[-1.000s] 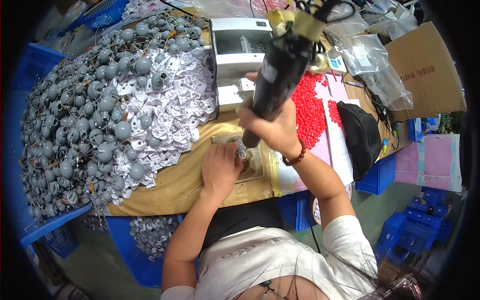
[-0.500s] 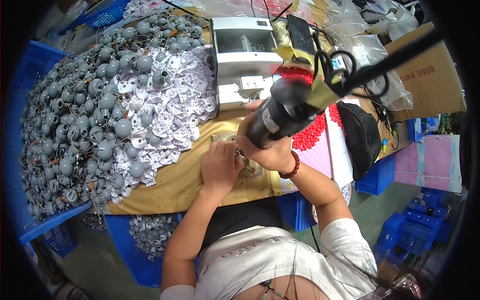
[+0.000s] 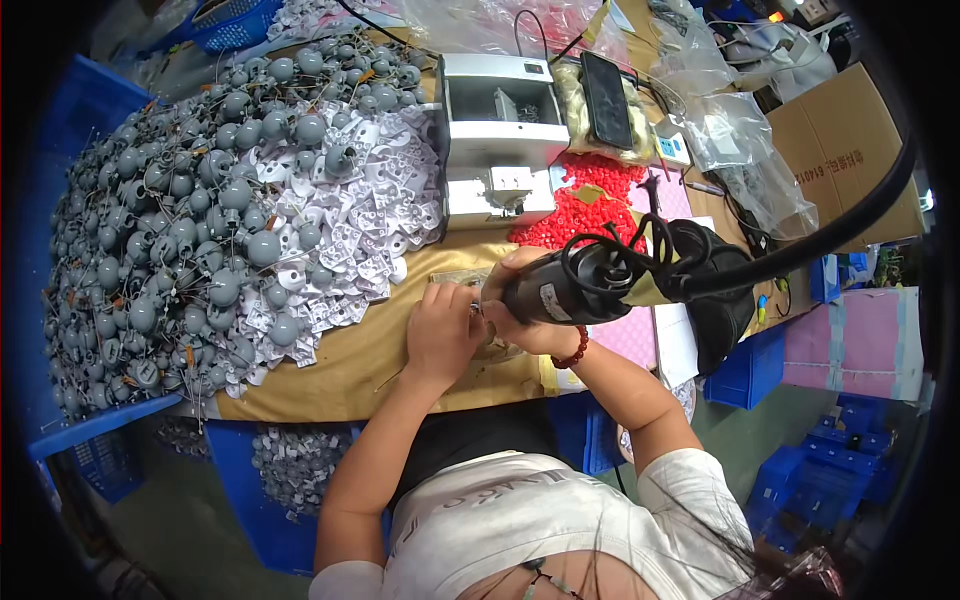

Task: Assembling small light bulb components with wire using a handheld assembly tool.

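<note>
My right hand (image 3: 535,315) is wrapped round a black corded electric screwdriver (image 3: 565,287), its cable running off to the upper right. The tool lies tilted, its tip end hidden by my fingers. Close beside it, my left hand (image 3: 443,325) is closed with its fingertips together over a small work block (image 3: 497,347) on the table. Whatever those fingertips hold is hidden. Just beyond my hands stands a grey-white screw feeder box (image 3: 500,150) with an open tray on top.
A large heap of grey round parts with wires (image 3: 190,220) and white flat plastic pieces (image 3: 345,200) covers the left. Small red parts (image 3: 585,215) lie right of the feeder, below a phone (image 3: 606,100). A black pouch (image 3: 722,310) and a cardboard box (image 3: 850,150) are farther right.
The screwdriver has tipped over toward a flatter angle and its top end has come down to the right. My left hand stays at the work block. The view has shifted slightly.
</note>
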`<state>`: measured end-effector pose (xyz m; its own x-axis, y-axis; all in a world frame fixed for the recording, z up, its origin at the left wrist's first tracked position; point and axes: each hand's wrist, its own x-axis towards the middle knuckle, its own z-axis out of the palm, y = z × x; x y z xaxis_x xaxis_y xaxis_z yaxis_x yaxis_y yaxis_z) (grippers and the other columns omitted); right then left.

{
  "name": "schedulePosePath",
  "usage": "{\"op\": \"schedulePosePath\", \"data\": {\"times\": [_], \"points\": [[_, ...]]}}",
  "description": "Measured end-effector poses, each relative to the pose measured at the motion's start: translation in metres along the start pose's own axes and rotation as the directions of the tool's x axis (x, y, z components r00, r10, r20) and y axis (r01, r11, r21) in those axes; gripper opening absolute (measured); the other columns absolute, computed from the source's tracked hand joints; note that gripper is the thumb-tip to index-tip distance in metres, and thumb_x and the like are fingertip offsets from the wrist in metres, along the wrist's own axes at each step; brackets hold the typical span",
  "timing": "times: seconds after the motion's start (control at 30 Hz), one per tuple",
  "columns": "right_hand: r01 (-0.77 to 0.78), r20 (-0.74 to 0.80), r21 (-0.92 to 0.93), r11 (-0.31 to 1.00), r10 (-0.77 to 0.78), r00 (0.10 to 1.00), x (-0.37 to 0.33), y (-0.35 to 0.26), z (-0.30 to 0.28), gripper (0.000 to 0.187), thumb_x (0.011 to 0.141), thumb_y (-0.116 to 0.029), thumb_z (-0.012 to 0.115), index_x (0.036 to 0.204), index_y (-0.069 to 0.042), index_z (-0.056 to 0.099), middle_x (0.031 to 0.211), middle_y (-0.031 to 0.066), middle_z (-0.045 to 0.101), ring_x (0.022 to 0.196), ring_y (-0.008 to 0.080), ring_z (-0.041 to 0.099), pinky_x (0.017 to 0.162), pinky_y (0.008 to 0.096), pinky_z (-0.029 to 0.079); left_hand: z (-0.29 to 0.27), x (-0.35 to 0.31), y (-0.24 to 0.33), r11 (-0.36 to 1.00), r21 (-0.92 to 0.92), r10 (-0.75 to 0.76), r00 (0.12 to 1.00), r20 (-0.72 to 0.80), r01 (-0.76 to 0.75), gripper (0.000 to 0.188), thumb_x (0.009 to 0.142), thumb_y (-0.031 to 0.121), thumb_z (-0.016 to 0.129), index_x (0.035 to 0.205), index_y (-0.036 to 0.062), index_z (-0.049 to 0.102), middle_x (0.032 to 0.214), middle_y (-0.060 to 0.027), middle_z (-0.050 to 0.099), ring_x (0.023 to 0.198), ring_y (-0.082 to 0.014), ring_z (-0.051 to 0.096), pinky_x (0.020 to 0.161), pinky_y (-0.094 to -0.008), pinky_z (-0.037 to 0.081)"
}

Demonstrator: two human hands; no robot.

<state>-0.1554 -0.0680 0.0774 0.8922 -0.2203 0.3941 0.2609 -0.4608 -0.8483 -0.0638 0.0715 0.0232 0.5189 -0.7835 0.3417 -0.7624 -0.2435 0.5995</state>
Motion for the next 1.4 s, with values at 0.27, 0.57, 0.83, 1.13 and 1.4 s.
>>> {"op": "schedulePosePath", "data": {"times": [0.27, 0.57, 0.83, 1.13, 1.4], "points": [[-0.036, -0.251, 0.101, 0.994, 0.060, 0.966, 0.019, -0.021, -0.008, 0.034, 0.079, 0.002, 0.072, 0.110, -0.003, 0.057, 0.091, 0.0065, 0.062, 0.074, 0.0146, 0.063, 0.073, 0.0298, 0.053, -0.004, 0.001, 0.003, 1.000, 0.016, -0.025, 0.999, 0.037, 0.024, 0.038, 0.072, 0.011, 0.074, 0.107, 0.0111, 0.059, 0.101, -0.0085, 0.059, 0.098, -0.0314, 0.057, 0.076, -0.0447, 0.048], [-0.360, -0.626, 0.266, 0.894, 0.444, 0.641, 0.010, 0.057, -0.087, 0.027, 0.094, -0.009, 0.067, 0.118, -0.002, 0.057, 0.097, 0.0057, 0.066, 0.091, 0.0121, 0.063, 0.075, 0.0268, 0.051, -0.004, -0.001, 0.013, 0.994, 0.017, -0.108, 0.993, 0.038, 0.108, 0.038, 0.075, 0.014, 0.076, 0.111, 0.0066, 0.065, 0.118, -0.0060, 0.062, 0.112, -0.0307, 0.054, 0.093, -0.0427, 0.047], [-0.192, -0.217, -0.209, 0.959, 0.146, 0.965, -0.021, 0.037, -0.022, 0.011, 0.089, -0.004, 0.070, 0.099, 0.000, 0.072, 0.101, 0.0126, 0.069, 0.096, 0.0248, 0.063, 0.084, 0.0352, 0.051, 0.001, -0.009, 0.009, 0.998, 0.026, -0.063, 0.998, 0.011, 0.063, 0.036, 0.078, 0.016, 0.076, 0.113, 0.0095, 0.066, 0.117, -0.0046, 0.066, 0.122, -0.0303, 0.053, 0.098, -0.0443, 0.045], [-0.434, -0.131, -0.080, 0.897, 0.423, 0.897, -0.015, 0.047, -0.005, 0.011, 0.089, -0.007, 0.073, 0.097, 0.000, 0.071, 0.088, 0.0085, 0.067, 0.085, 0.0174, 0.065, 0.073, 0.0300, 0.052, 0.003, -0.010, 0.008, 0.998, 0.026, -0.051, 0.999, -0.004, 0.051, 0.036, 0.079, 0.016, 0.076, 0.114, 0.0100, 0.067, 0.117, -0.0037, 0.067, 0.121, -0.0306, 0.054, 0.099, -0.0451, 0.044], [-0.464, -0.242, 0.258, 0.848, 0.522, 0.818, -0.005, 0.051, 0.012, 0.013, 0.096, -0.010, 0.064, 0.092, 0.003, 0.064, 0.083, 0.0119, 0.071, 0.076, 0.0193, 0.068, 0.071, 0.0325, 0.053, 0.002, -0.009, 0.011, 1.000, 0.026, -0.014, 1.000, -0.026, 0.015, 0.037, 0.075, 0.008, 0.079, 0.110, 0.0071, 0.068, 0.110, -0.0081, 0.069, 0.118, -0.0331, 0.057, 0.098, -0.0438, 0.045]]}}
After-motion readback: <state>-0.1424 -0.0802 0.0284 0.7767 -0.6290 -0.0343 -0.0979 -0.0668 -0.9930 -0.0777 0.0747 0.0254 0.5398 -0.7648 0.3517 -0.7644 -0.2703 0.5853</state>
